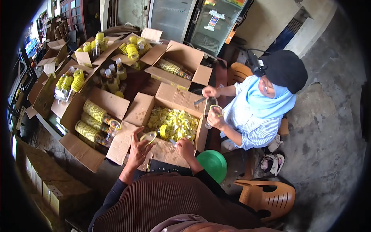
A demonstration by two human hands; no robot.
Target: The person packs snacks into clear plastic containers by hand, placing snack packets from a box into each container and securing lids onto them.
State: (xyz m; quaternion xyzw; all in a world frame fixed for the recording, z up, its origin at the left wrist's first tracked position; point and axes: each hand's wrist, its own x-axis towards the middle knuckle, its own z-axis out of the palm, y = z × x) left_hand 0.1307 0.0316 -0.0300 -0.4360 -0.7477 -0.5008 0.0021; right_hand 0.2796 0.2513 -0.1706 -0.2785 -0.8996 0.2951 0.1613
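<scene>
My left hand (139,149) holds up a clear plastic cup (148,137) with a yellow rim, at the near left edge of an open cardboard box (201,133). Yellow scraps (179,121) fill much of that box, and a few yellow-rimmed cups (166,132) lie on them. Over the box's near flap, my right hand (185,147) is closed on a small knife (173,142), its blade pointing left toward the cup. The blade and the cup look apart.
Across the right side sits a co-worker (251,112) holding a cup and a knife. A green basin (212,166) and an orange chair (266,195) are at the near right. Boxes of stacked yellow-rimmed cups (94,112) stand left, bottles (112,79) behind.
</scene>
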